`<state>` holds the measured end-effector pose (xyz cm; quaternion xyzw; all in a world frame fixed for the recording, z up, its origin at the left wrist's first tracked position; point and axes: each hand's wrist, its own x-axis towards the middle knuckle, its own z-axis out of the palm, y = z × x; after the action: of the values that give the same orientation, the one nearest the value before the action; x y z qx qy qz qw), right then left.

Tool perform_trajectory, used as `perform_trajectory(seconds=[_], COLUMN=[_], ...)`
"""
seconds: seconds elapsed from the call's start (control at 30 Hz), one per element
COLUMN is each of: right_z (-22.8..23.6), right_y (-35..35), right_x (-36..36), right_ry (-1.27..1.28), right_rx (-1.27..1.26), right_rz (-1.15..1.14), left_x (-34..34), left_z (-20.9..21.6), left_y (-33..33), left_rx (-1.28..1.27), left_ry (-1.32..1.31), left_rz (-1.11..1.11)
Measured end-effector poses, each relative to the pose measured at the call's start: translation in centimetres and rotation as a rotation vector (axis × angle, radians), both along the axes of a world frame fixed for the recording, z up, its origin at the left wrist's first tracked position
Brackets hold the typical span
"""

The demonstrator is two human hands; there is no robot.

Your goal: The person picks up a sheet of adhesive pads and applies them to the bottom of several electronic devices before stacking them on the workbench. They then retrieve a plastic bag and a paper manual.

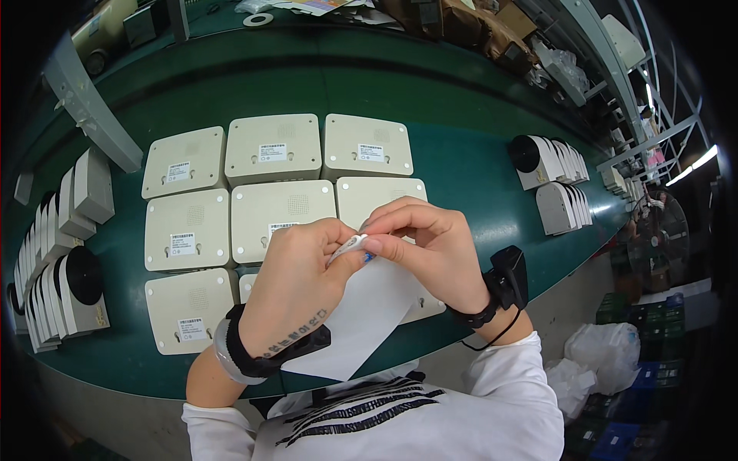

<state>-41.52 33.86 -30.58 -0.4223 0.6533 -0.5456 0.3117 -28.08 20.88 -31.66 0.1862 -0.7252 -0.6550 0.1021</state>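
Both my hands meet over the middle of the table. My left hand (301, 253) is closed in a pinch on a small white piece with dark print (350, 247), which looks like a folded or curled label. At the other end of that piece, the thumb and fingertips of my right hand (427, 234) are pressed together. A white sheet of paper (357, 315) slants below my hands, partly over the cream boxes; whether a hand holds it is hidden. Around it, flat cream boxes (284, 201) lie in rows, the uncovered ones showing white labels, screw slots and round feet.
Standing white panels, some with black discs, line the table's left end (65, 296) and right side (565, 207). A grey post (96, 111) rises at the back left. A tape roll (257, 20) sits on the far shelf. Plastic bags (603, 357) are on the floor at right.
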Motion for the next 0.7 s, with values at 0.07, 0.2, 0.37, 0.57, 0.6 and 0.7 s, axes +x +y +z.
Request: perform_trajectory(seconds=[0.07, 0.2, 0.37, 0.57, 0.6, 0.7], right_z=[0.2, 0.8, -0.3, -4.7, -5.5, -7.1], right_y=[-0.2, -1.2, -5.1, -13.5, -14.3, -15.4], right_x=[0.0, -0.4, -2.9, -9.2, -9.7, -10.7], right_ry=[-0.010, -0.150, -0.090, 0.306, 0.383, 0.453], right_rx=[-0.007, 0.054, 0.023, 0.133, 0.208, 0.278], right_rz=[0.010, 0.027, 0.029, -0.191, -0.254, -0.346], left_x=[0.0, -0.1, 0.2, 0.7, 0.7, 0.9], left_z=[-0.1, -0.2, 0.2, 1.3, 1.5, 1.6], left_y=[-0.1, -0.4, -1.1, -0.6, -0.6, -0.7], left_rx=[-0.019, -0.027, -0.021, -0.072, -0.080, -0.083], left_ry=[0.011, 0.049, 0.053, 0.027, 0.023, 0.011], left_rz=[0.000, 0.026, 0.047, -0.012, -0.020, -0.028])
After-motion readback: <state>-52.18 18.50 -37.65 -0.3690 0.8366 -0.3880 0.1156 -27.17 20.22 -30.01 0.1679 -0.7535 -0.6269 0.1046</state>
